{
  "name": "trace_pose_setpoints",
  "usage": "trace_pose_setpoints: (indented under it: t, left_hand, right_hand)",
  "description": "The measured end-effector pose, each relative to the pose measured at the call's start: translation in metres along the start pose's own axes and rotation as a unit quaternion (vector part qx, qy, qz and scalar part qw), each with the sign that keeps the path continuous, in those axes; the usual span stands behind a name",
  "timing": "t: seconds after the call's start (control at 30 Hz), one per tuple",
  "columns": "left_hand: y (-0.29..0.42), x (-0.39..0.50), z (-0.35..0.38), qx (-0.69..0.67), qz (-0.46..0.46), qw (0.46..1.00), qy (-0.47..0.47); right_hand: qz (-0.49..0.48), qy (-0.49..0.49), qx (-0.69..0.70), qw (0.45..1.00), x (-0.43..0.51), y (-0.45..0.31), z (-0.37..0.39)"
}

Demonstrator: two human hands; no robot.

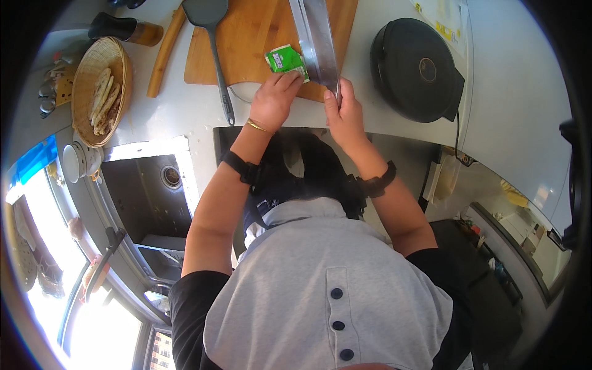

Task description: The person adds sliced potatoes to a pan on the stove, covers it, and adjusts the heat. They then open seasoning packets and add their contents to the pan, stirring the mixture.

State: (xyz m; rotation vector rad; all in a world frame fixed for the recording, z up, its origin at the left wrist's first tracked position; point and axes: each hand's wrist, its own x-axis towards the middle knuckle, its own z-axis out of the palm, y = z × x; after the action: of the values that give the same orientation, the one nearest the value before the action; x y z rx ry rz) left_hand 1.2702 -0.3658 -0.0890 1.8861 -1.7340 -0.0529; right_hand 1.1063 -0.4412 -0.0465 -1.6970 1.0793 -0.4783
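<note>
My left hand [274,98] has its fingertips on the near edge of a small green packet [283,59], which bears writing. The packet is over a wooden cutting board [249,53]. My right hand [346,114] grips the near end of a long, shiny metal object [319,44] with straight edges; its far end runs out of the picture at the top, and its exact kind is unclear. The packet's right edge lies against or just beside this metal object. Left of my left hand, a grey spatula [213,41] rests partly on the board, its handle reaching over the counter.
A wooden rolling pin [166,51], a black-capped bottle [126,29] and a wicker basket [124,92] with flatbreads [104,99] are on the left. A sink [143,203] lies nearer, beside stacked white cups [81,159]. On the right sits a round black electric griddle [418,71] with a cord.
</note>
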Motion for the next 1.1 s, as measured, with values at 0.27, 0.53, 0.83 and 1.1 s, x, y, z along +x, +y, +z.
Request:
trace_pose_setpoints:
  t: [0.27,0.53,0.83,1.1]
  left_hand:
    - [0.003,0.000,-0.004,0.028,0.022,0.999,-0.004]
    - [-0.001,0.002,-0.004,0.002,0.032,0.999,-0.007]
    - [-0.005,0.005,-0.008,-0.036,0.030,0.998,-0.044]
    - [-0.009,0.005,-0.005,-0.047,0.041,0.997,-0.037]
  right_hand:
    - [-0.032,0.017,-0.040,0.999,-0.005,-0.003,0.009]
    - [-0.100,0.012,-0.150,0.984,-0.007,-0.009,0.015]
    - [-0.097,-0.037,-0.171,0.980,0.009,-0.026,0.019]
    - [-0.093,-0.029,-0.195,0.976,0.034,-0.032,0.032]
